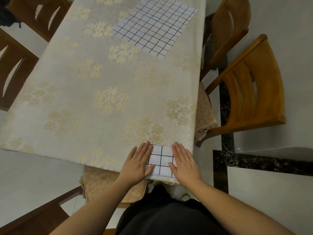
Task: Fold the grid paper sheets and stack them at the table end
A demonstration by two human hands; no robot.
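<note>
We are pressing our left hand (138,164) and right hand (183,162) flat, fingers straight, on the folded grid paper (160,160). An unfolded grid sheet (153,26) is lying well apart.

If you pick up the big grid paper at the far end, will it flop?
Probably yes. The unfolded sheet is thin, wide and already wavy, so it should droop if held by one edge. It looks light and would likely slide easily on the tablecloth.

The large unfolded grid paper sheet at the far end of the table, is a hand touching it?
No, both the left hand and the right hand press flat on the small folded grid paper at the near edge.
</note>
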